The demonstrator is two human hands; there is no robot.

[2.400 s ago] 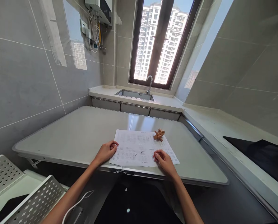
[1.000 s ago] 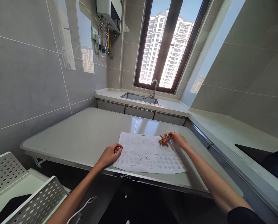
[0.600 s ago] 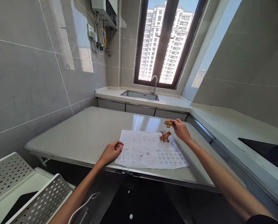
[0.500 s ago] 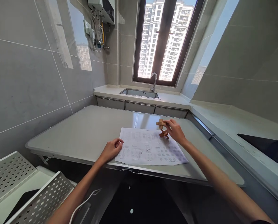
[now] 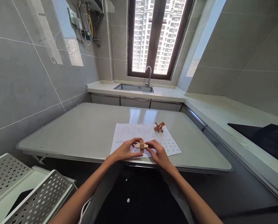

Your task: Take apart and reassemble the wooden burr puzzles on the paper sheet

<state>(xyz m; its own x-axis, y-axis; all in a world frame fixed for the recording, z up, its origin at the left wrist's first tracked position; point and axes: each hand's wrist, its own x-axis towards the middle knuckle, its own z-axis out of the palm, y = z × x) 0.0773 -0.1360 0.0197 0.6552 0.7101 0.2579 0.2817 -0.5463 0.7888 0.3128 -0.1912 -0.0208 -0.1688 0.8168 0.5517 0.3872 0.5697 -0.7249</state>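
Note:
A light wooden burr puzzle (image 5: 141, 146), cross-shaped with interlocked bars, is held just above the paper near the table's front edge. My left hand (image 5: 125, 150) curves round it from the left, its index finger at the top and its thumb at the bottom. From the other side my right hand (image 5: 159, 154) closes its fingers on the right-hand end. Farther back, a darker reddish-brown wooden puzzle (image 5: 159, 127) with crossed, slanting bars rests on the printed paper sheet (image 5: 125, 132). Both hands cover part of the sheet's near side.
The pale folding table (image 5: 71, 130) carries the sheet. Behind it are a sink (image 5: 134, 88) and a faucet (image 5: 148, 75) on a counter. A perforated white rack (image 5: 43, 193) stands at the lower left. Dark fabric (image 5: 267, 137) lies on the right-hand counter.
My right hand has brought the light puzzle from the sheet's far right toward me. My left hand has moved right from the sheet's edge and joined it. The view has shifted slightly.

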